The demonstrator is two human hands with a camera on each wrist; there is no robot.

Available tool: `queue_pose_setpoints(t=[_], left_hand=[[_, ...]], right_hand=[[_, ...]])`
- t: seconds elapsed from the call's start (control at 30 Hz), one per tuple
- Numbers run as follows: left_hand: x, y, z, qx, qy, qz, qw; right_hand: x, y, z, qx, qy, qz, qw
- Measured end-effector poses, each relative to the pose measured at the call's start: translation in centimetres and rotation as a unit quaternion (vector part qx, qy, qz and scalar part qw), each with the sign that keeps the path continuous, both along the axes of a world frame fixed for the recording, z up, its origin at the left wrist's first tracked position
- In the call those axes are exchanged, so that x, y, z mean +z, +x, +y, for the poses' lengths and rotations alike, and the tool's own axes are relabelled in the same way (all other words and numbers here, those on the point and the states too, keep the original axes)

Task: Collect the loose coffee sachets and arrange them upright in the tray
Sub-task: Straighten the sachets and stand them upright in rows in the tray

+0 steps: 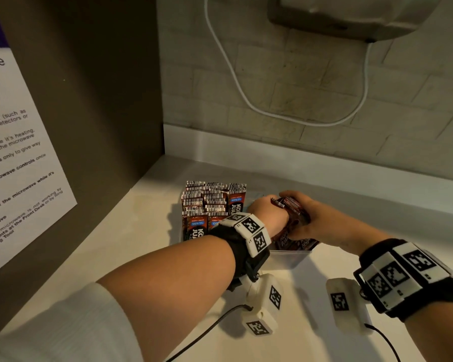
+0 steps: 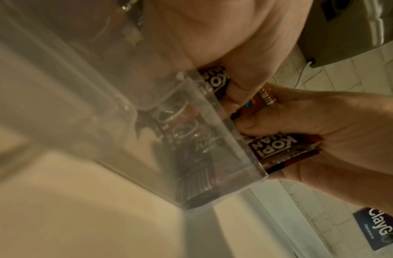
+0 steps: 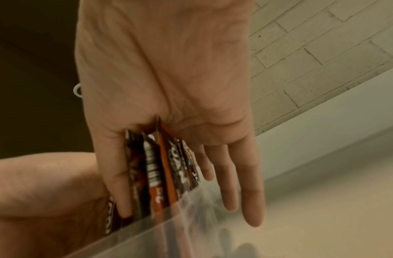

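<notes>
Both hands meet over the clear tray [image 1: 289, 259] on the surface: right hand [image 1: 313, 218] pinches a sachet bundle [image 1: 292, 207], with the left hand [image 1: 268, 212] gripping it at 9 o'clock.

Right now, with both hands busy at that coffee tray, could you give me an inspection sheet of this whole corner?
Surface: pale countertop, lit from the left.
Job's things: clear tray; its left part holds rows of upright sachets; a handful of sachets is being lowered into the right part.
Clutter: nothing seen.
Hands: left hand and right hand both grip that handful over the tray's right end.
Cables: a white cable loops down the wall; thin black leads run from the wrist cameras.
Surroundings: brick-pattern wall, wall-mounted grey appliance, dark side panel with a printed microwave notice.
</notes>
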State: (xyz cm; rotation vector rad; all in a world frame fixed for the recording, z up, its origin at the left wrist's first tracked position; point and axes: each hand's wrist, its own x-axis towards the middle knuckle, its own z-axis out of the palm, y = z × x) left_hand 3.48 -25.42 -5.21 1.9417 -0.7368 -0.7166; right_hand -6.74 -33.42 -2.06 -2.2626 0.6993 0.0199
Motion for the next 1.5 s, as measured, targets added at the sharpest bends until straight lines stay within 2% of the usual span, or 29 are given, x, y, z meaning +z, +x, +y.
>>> queue_pose_setpoints(t=[0.1,0.37,0.8,0.87,0.93,1.03,1.13,1.23,1.37,1.43,1.5], left_hand=[[0.2,0.1,0.2,0.02,-0.03,0.035,0.999],[0.7,0.3,0.6,0.079,-0.07,0.066,0.992],[1.5,-0.5,1.6,0.093,-0.12,0.107,0.983],[2.0,-0.4,2.0,0.093,-0.145,0.124,0.977],[2.7,-0.2,2.4,0.097,-0.172,0.14,0.97],[3.7,0.4,3.5,0.099,-0.203,0.162,0.961],[4.8,1.1,4.5,0.102,-0.231,0.202,0.946],[5.8,1.4,5.5,0.096,-0.266,0.254,0.925],[6.5,1.9,6.8,0.097,-0.298,0.319,0.894],[6.6,2.2,7.3,0.098,-0.309,0.326,0.888],[6.9,2.4,7.8,0.096,-0.311,0.322,0.889]], right_hand=[[-0.2,-0.1,-0.2,-0.006,0.014,-0.011,1.0],[-0.3,0.0,0.1,-0.019,0.027,-0.011,0.999],[1.3,-0.5,1.0,-0.004,0.017,-0.045,0.999],[2.0,-0.6,1.1,-0.028,-0.029,-0.078,0.996],[3.1,-0.7,1.5,-0.075,-0.08,-0.16,0.981],[4.5,-0.4,3.1,-0.1,-0.063,-0.278,0.953],[4.7,0.7,5.5,-0.048,-0.052,-0.252,0.965],[3.9,2.1,7.6,0.016,-0.098,-0.199,0.975],[2.4,3.6,8.9,0.026,-0.168,-0.22,0.961],[2.1,4.1,9.5,0.018,-0.236,-0.218,0.947],[2.0,4.5,10.0,0.021,-0.26,-0.23,0.938]])
